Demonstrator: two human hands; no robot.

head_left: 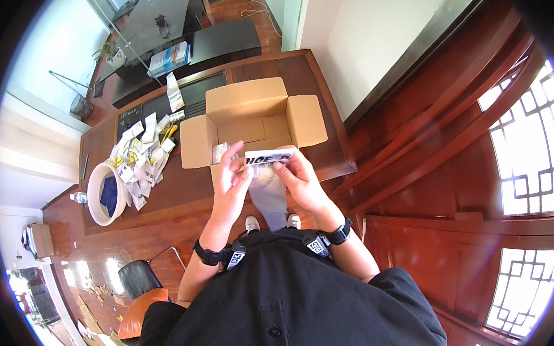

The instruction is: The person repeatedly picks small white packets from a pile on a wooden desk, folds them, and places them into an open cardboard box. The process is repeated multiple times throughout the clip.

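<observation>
My right hand (302, 181) grips the right end of a translucent plastic bag (269, 191), thumb in front. Across the top of the bag runs a white folded strip with black print, and its lower part hangs down towards my shoes. At the bag's left edge is my left hand (230, 180), its index finger raised and thumb close to the strip. Whether it pinches the plastic cannot be made out. Just beyond both hands stands an open cardboard box (248, 95) with its flaps spread. A small white packet (220, 152) shows inside, near the left wall.
Left of the box, a heap of printed white plastic bags (143, 158) lies on the wooden desk (183, 192), with a yellow-handled tool (169, 135) among them. A white bucket (95, 200) holding dark blue cloth stands at the desk's left edge. A black chair (138, 278) is behind, lower left.
</observation>
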